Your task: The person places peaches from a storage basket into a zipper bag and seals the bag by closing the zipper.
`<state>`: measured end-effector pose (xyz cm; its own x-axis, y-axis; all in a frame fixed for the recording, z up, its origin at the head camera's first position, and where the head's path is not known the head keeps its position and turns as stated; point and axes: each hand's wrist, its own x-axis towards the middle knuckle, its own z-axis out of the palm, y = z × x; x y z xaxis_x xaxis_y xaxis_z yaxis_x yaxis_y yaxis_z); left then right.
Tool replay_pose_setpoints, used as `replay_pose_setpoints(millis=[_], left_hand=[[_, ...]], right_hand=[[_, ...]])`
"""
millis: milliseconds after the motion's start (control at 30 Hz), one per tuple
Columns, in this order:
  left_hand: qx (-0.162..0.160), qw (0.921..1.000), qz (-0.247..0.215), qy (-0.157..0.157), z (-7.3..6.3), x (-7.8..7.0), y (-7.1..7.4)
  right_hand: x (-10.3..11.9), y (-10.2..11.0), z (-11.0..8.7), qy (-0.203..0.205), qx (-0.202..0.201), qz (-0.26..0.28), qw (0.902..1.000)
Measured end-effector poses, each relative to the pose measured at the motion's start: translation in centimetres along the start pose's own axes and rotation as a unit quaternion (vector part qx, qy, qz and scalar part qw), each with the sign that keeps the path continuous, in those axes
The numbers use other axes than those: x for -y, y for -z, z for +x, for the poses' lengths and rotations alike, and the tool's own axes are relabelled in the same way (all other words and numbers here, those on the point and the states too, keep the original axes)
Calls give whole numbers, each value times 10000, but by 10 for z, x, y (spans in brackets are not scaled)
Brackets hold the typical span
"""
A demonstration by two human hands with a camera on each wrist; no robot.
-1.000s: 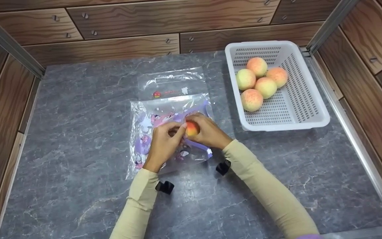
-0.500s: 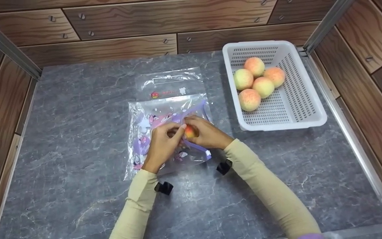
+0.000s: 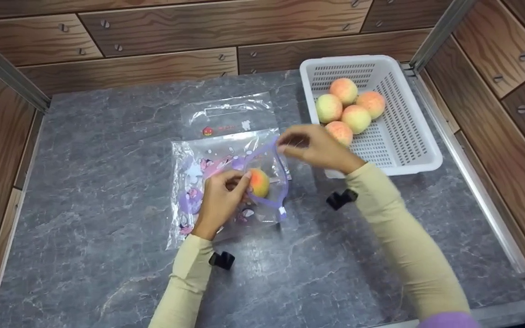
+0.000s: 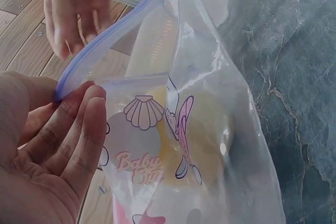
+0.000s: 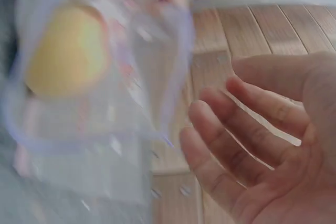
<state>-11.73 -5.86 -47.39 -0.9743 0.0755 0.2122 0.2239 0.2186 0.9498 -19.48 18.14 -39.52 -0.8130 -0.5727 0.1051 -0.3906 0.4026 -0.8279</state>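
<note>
A clear zip bag (image 3: 193, 182) with purple and pink prints lies on the table, its purple-edged mouth held apart toward the right. Inside the mouth sits a red-and-yellow peach (image 3: 260, 183), seen through the plastic in the left wrist view as a pale yellow round shape. My left hand (image 3: 224, 198) pinches the bag's rim between thumb and fingers, right beside the peach. My right hand (image 3: 321, 148) is off the peach, near the far corner of the mouth; in the right wrist view its fingers (image 5: 247, 124) are loosely bent with nothing between them.
A white perforated basket (image 3: 397, 150) holding several peaches (image 3: 356, 119) stands at the back right, just beyond my right hand. A clear plastic flap (image 3: 226, 114) with a handle slot extends behind the bag. Wood-patterned panels (image 3: 153, 34) border the table (image 3: 98, 191).
My right hand has let go of the peach and moved up and right toward the basket. The peach stays in the bag's mouth, more exposed now. My left hand keeps its pinch.
</note>
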Motion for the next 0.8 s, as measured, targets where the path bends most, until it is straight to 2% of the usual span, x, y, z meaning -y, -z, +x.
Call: replay_pose_setpoints(millis=[133,200,267,467,633,700,800], left_hand=[[-6,10000,-63,44,-2,0,1],[-7,10000,-79,24,-2,0,1],[-2,10000,-55,2,-2,0,0],[29,9998,-67,183,-3,-1,1],[-10,9995,-133,302,-3,-6,2],[-19,9996,-88,275,-2,-5,3],[20,9997,-117,192,-2,0,3]], right_hand=[[-4,36,5,-185,-829,-210,9962],[-12,51,7,-300,-1137,-555,9915],[-23,64,8,-389,-1272,-991,9861],[-59,81,10,-1009,-924,-2153,9669],[-75,84,9,-1654,-698,-2706,9458],[-80,86,9,-1784,-606,-2755,9427],[-86,88,10,-1793,-369,-2656,9466]])
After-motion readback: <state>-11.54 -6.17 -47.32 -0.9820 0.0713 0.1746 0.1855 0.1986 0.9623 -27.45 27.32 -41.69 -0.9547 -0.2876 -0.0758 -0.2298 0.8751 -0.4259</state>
